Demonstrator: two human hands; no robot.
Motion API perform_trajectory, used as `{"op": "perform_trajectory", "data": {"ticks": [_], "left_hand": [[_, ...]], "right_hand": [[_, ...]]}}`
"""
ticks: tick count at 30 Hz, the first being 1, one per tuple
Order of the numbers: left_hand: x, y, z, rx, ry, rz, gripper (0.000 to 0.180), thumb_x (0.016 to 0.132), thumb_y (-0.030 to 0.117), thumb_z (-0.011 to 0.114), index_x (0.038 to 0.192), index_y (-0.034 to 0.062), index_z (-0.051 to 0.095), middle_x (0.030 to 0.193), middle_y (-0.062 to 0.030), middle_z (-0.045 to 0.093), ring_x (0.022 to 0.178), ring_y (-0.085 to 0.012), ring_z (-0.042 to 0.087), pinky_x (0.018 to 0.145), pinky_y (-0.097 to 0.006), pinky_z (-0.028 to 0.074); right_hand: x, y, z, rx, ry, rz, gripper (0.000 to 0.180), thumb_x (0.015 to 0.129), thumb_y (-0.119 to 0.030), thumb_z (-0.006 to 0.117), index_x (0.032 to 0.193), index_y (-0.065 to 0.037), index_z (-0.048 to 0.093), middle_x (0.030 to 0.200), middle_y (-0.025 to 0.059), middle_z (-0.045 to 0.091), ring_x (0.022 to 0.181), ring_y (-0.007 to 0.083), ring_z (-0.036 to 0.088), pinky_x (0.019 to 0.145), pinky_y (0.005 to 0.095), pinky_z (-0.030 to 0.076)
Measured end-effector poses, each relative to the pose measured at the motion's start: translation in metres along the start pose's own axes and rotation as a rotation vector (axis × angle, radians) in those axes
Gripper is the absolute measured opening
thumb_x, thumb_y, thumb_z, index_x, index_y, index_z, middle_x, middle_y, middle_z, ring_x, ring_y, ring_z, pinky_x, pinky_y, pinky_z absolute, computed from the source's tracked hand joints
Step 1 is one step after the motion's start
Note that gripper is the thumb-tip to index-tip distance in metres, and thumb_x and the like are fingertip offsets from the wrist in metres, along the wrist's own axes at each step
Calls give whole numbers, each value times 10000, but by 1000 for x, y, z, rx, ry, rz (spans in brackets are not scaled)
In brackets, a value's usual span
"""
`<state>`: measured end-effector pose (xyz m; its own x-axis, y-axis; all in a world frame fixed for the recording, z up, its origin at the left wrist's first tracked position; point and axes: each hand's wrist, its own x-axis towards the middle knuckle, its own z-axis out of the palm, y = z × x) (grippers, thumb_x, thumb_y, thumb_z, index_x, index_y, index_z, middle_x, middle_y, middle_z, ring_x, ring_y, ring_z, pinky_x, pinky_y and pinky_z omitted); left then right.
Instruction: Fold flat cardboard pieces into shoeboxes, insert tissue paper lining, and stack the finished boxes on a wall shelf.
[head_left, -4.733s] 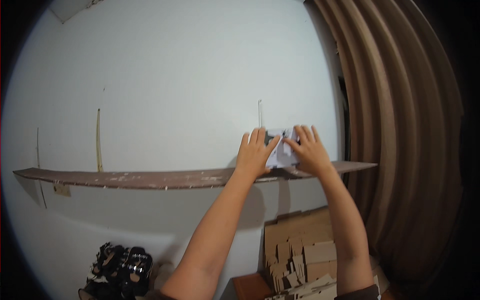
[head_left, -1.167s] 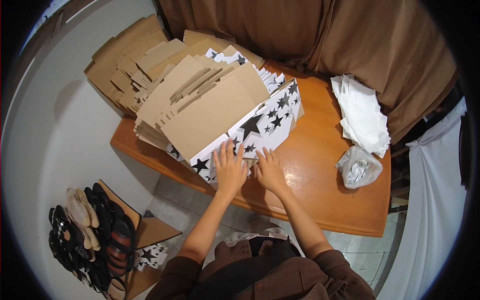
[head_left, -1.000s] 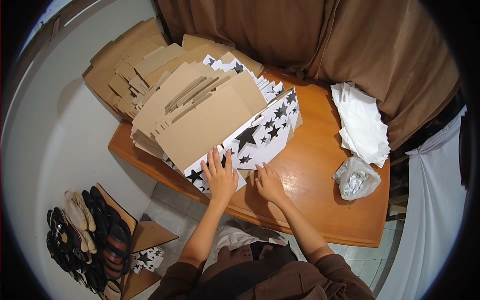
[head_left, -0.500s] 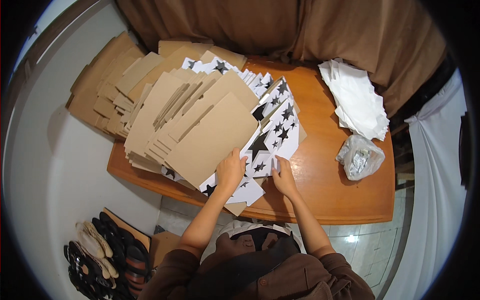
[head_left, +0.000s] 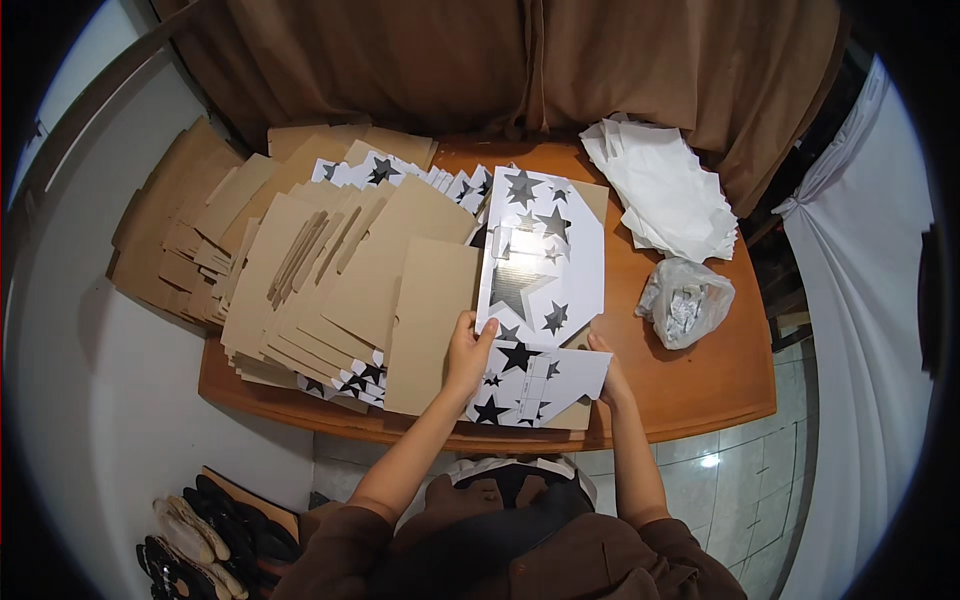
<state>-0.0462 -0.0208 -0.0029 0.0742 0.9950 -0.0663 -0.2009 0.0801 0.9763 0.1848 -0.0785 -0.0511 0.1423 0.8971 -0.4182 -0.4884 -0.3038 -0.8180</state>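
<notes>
A flat, die-cut cardboard box blank (head_left: 578,285) lies before me, white with black stars on its upper side. Its near flap (head_left: 560,370) carries the same star print. At the left edge, near the fold, my left hand (head_left: 468,358) grips it, thumb on top and the other fingers partly hidden. My right hand (head_left: 612,372) is closed at the right edge by the near flap, thumb uppermost and fingers mostly out of sight. Beside my left hand rests a plain brown panel (head_left: 435,320). Further left, a fanned pile of similar blanks (head_left: 345,270) shows brown sides and star-printed edges.
More brown cardboard (head_left: 170,225) leans against the wall at the left. White paper sheets (head_left: 665,190) and a clear plastic bag (head_left: 688,305) with silvery contents sit on the right of the wooden table (head_left: 700,390). Shoes (head_left: 215,535) stand below left; a brown curtain (head_left: 450,70) hangs behind.
The star-printed blank has been drawn right, away from the pile, and now lies straighter with its printed face showing. Both hands have shifted with it. The whole view has turned slightly.
</notes>
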Motion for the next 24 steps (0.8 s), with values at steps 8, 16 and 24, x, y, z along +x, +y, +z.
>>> {"op": "perform_trajectory", "data": {"ticks": [8,16,24], "left_hand": [[-3,1,29,-103,22,34,190,943,198,581,1007,46,488,864,-18,567,769,-67,493,700,-223,413],[-8,6,88,32,-48,-46,539,915,251,602,1294,-4,317,1242,-185,469,1086,-228,513,926,-340,418],[-39,-34,142,539,-350,-108,923,892,560,496,1468,-32,82,1501,-325,10,1419,-409,-6,1135,-458,67]], "right_hand": [[-1,-38,-31,-117,-69,-165,405,886,-70,570,1278,-43,471,875,3,594,731,71,572,614,200,459],[-30,-106,-50,-301,-70,-282,418,840,-20,519,1249,-23,436,988,61,593,840,103,584,693,236,483],[-37,-92,-59,-644,-62,-396,316,815,-76,466,1119,5,499,937,111,600,785,159,579,681,286,472]]}}
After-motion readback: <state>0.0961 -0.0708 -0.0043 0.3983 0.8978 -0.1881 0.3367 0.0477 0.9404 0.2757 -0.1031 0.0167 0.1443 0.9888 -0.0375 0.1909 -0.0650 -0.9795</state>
